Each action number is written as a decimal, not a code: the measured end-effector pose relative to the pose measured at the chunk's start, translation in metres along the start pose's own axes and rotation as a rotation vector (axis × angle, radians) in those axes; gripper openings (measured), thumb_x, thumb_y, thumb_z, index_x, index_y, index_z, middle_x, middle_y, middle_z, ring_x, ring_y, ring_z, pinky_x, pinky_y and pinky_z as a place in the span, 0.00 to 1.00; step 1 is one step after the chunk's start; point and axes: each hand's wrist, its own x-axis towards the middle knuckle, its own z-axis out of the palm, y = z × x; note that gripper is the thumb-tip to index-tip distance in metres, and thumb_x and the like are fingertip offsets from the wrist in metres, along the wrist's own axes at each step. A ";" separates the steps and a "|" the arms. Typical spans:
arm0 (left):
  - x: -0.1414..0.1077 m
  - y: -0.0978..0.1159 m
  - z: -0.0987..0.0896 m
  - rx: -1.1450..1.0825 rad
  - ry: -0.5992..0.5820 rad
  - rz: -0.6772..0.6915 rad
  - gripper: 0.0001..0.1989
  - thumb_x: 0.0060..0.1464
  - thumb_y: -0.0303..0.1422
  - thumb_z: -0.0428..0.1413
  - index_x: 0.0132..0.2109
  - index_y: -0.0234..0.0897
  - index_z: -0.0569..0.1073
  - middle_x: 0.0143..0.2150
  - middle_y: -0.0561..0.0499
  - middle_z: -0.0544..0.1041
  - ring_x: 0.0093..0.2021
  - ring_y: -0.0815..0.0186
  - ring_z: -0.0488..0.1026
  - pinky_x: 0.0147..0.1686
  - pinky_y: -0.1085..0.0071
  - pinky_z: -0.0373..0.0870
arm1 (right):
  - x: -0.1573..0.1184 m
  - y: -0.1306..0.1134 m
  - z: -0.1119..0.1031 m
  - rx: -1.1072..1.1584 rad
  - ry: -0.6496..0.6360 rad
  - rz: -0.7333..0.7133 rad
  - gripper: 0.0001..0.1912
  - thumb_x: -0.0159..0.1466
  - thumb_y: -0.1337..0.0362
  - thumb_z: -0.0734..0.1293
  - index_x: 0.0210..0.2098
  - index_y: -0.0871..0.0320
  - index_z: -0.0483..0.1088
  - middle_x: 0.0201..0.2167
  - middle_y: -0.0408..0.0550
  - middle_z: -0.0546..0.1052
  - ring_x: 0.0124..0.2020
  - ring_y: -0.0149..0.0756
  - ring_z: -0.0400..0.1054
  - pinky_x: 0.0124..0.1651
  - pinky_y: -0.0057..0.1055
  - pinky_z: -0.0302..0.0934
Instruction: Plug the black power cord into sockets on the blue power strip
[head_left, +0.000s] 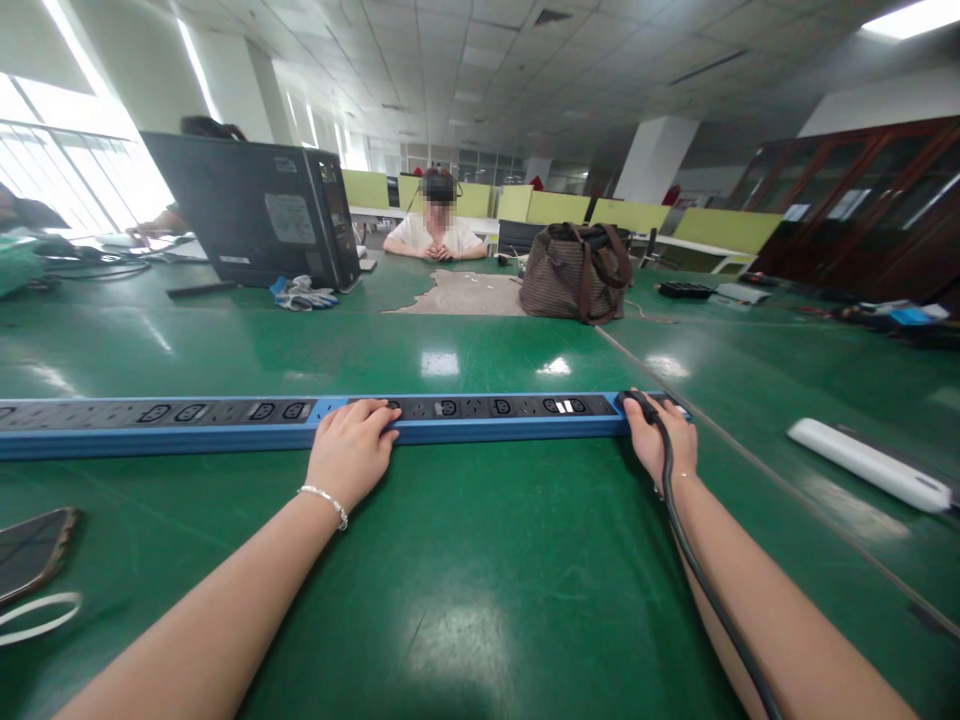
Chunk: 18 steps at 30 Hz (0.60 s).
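Note:
A long blue power strip (495, 430) with a black face of sockets lies across the green table, running out of view at the left. My left hand (356, 440) rests over its middle, fingers laid on the top face and wrapped over the near edge. At the strip's right end is my right hand (664, 430), its fingers closed around the strip's end beside a black plug. From that plug a black cable (694, 560) runs down along my right forearm and out at the bottom. Part of the right hand's grip is hidden by the cable.
A phone (34, 550) and a white loop lie at the left edge. A white bar-shaped device (870, 465) is at the right. Further back stand a black computer case (262, 210), gloves (302, 294) and a brown bag (574, 275). A person (435, 225) sits opposite.

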 end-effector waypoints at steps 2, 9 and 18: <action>0.000 0.000 0.000 0.002 -0.001 -0.002 0.13 0.55 0.34 0.50 0.47 0.41 0.73 0.49 0.49 0.74 0.50 0.58 0.69 0.50 0.60 0.62 | 0.000 0.002 0.002 0.001 0.037 -0.054 0.22 0.63 0.52 0.57 0.49 0.54 0.73 0.47 0.53 0.76 0.54 0.50 0.63 0.57 0.50 0.52; 0.000 0.001 0.000 0.009 0.011 0.000 0.12 0.55 0.33 0.51 0.46 0.42 0.74 0.48 0.48 0.74 0.49 0.58 0.69 0.50 0.60 0.62 | 0.001 0.003 0.005 0.069 0.142 -0.119 0.23 0.62 0.52 0.57 0.44 0.58 0.75 0.42 0.55 0.78 0.48 0.46 0.69 0.51 0.41 0.59; 0.000 0.000 0.000 0.007 0.002 0.000 0.12 0.55 0.33 0.50 0.46 0.42 0.73 0.49 0.49 0.74 0.49 0.58 0.69 0.50 0.60 0.62 | 0.004 0.005 0.005 0.192 0.178 -0.059 0.26 0.62 0.47 0.55 0.41 0.58 0.76 0.39 0.54 0.78 0.43 0.45 0.70 0.45 0.38 0.61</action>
